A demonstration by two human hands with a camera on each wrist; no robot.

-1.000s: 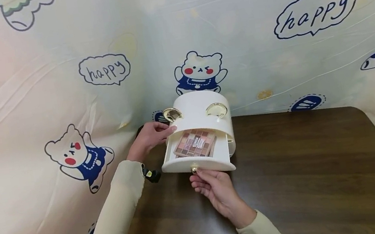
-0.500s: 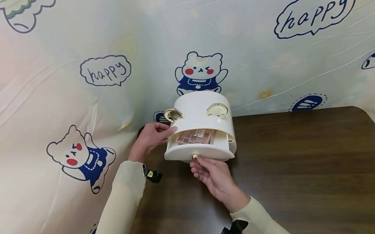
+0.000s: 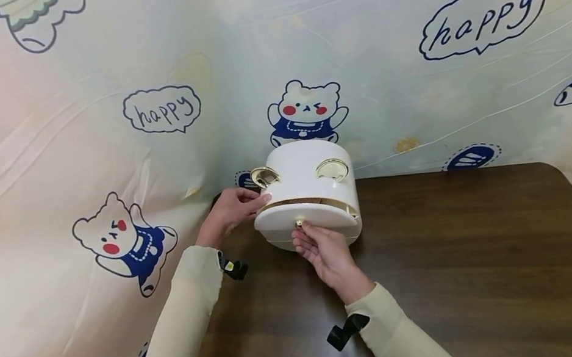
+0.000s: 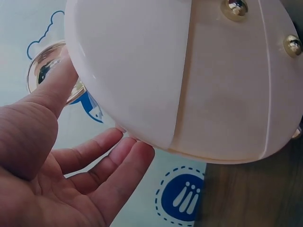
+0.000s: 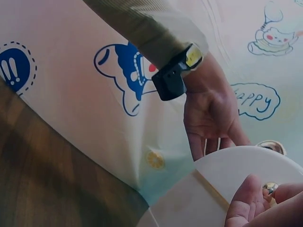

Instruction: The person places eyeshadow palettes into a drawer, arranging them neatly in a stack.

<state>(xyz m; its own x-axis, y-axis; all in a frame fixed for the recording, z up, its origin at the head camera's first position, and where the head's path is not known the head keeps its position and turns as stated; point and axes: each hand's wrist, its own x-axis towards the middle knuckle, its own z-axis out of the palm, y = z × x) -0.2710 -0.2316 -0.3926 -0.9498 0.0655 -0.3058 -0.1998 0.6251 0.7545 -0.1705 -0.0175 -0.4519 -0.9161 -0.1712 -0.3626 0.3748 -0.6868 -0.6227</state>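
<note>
A white rounded storage box [image 3: 306, 166] with gold ear-shaped rings stands at the back of the table. Its top drawer [image 3: 274, 219] is nearly closed, with a narrow gap above the drawer front. My right hand [image 3: 328, 255] pinches the drawer's small gold knob [image 3: 299, 223] between thumb and finger. On the box's left side rests my left hand [image 3: 231, 212], its thumb near the left gold ring. In the left wrist view, the fingertips [image 4: 143, 149] touch the curved edge, fairly straight and spread. The drawer's contents are hidden now apart from a thin strip.
Behind the box hangs a pale printed curtain [image 3: 382, 78] with bears and "happy" bubbles. It also runs along the left side. The dark wooden table [image 3: 487, 259] extends to the right and front. Black camera mounts [image 3: 346, 331] sit on the wrists.
My right hand has pushed the drawer inward by its knob, and the makeup palette inside has gone out of sight. The left hand stays on the box's side.
</note>
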